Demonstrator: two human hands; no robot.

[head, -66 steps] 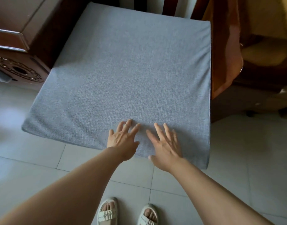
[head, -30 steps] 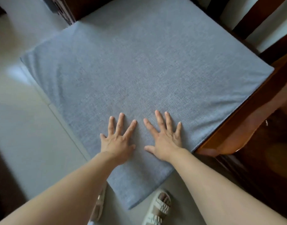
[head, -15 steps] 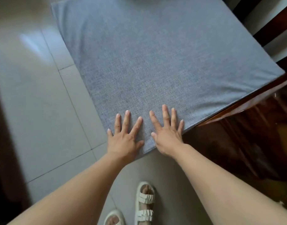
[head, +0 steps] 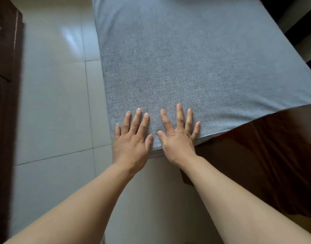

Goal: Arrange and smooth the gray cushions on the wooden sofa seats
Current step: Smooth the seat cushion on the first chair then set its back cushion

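Note:
A large gray woven cushion (head: 182, 55) lies flat on the wooden sofa seat and fills the upper middle of the head view. Its near corner sticks out over the floor. My left hand (head: 132, 138) rests palm down on that corner with fingers spread. Right beside it, my right hand (head: 178, 133) also lies flat on the fabric, fingers apart, close to the cushion's right edge. Neither hand holds anything. The dark wooden sofa frame (head: 267, 147) shows under and to the right of the cushion.
Pale glossy floor tiles (head: 54, 103) stretch to the left of the cushion and below my arms. A dark wooden piece of furniture (head: 5, 85) runs along the left edge. Dark backrest slats (head: 299, 27) stand at the upper right.
My view has swung to the left, so the cushion now runs up and away. Both hands stayed flat and side by side, sliding toward the cushion's near corner. My sandals left the view.

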